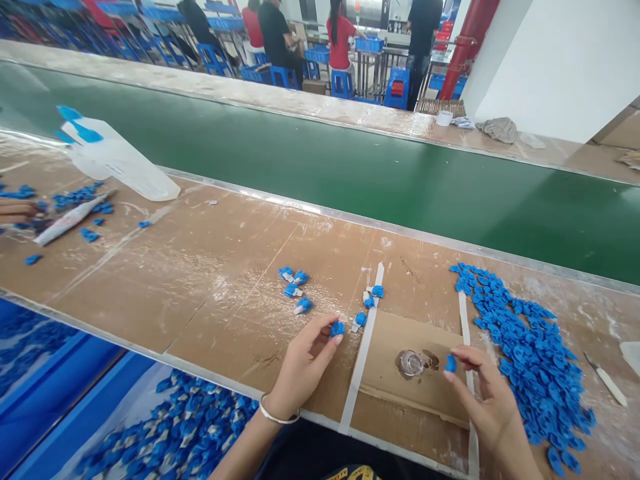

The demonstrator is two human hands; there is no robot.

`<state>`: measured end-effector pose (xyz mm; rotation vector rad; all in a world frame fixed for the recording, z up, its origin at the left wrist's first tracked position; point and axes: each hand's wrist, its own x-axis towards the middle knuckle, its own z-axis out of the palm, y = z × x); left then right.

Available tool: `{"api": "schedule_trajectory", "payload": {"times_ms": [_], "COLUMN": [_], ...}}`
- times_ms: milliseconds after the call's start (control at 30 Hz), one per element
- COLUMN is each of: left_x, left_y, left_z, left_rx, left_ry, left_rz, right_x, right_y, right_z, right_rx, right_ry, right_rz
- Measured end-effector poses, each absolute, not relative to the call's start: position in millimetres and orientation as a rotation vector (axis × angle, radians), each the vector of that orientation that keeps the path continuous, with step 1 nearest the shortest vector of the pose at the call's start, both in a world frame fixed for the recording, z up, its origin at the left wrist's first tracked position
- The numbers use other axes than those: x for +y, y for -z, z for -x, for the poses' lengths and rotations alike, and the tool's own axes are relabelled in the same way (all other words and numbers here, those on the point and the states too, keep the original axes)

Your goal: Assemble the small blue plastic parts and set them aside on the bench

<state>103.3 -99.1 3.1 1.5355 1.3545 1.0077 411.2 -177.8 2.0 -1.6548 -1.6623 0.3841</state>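
My left hand (313,350), with a bangle at the wrist, pinches a small blue plastic part (337,329) between thumb and fingertips. Between thumb and forefinger of my right hand (483,393) is another small blue piece (451,363). A cardboard pad (390,340) lies between the hands, carrying a small round clear dish (411,363) ringed by a dark wet stain. Just beyond my left hand lie several blue parts with whitish tabs (303,306). To the right of my right hand spreads a heap of loose blue pieces (535,353).
A green conveyor belt (325,160) runs behind the cardboard-covered table. Blue bins (100,393) of parts sit below the front edge. A knife (606,380) lies at right. At left, a co-worker's hand (17,210) is near a white tube (70,220) and a translucent bottle (120,157).
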Motion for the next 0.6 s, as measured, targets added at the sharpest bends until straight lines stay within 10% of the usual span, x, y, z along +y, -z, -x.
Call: {"api": "schedule_trajectory", "payload": {"times_ms": [600], "left_x": [-141], "left_y": [-27], "left_z": [-173], "left_rx": [0.709], "left_ry": [-0.894], "left_rz": [-0.695], "right_x": [-180], "right_y": [-21], "right_z": [-340], "right_rx": [-0.941], "right_ry": [-0.982], "right_rz": [1.092]}}
